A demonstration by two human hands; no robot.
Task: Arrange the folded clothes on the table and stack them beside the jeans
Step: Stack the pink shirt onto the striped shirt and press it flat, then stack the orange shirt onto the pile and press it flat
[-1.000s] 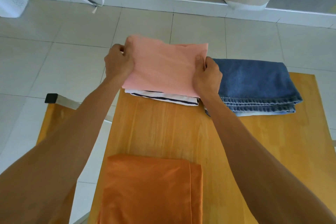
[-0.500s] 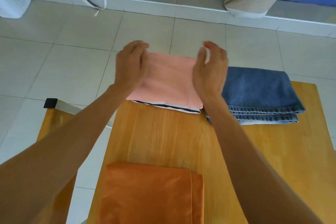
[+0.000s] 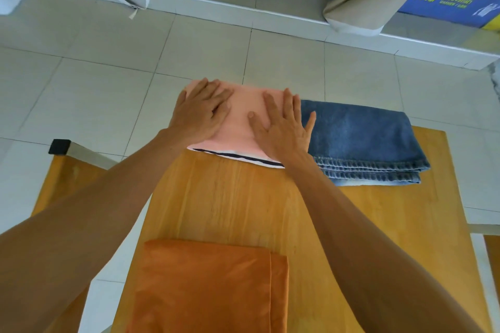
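Hands, left (image 3: 201, 113) and right (image 3: 281, 127), flat, no grip, pressing pink cloth (image 3: 243, 121) beside jeans (image 3: 362, 138).

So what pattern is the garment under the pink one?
White with a dark navy stripe, on the striped garment edge in the head view.

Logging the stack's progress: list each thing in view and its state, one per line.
Pink cloth: folded, atop the striped garment, beside the jeans.
Striped garment: folded, edge showing underneath.
Jeans: folded, flat on the table.
Orange cloth: folded, near edge, unstacked.
Left hand: flat, pressing pink cloth.
Right hand: flat, pressing pink cloth.
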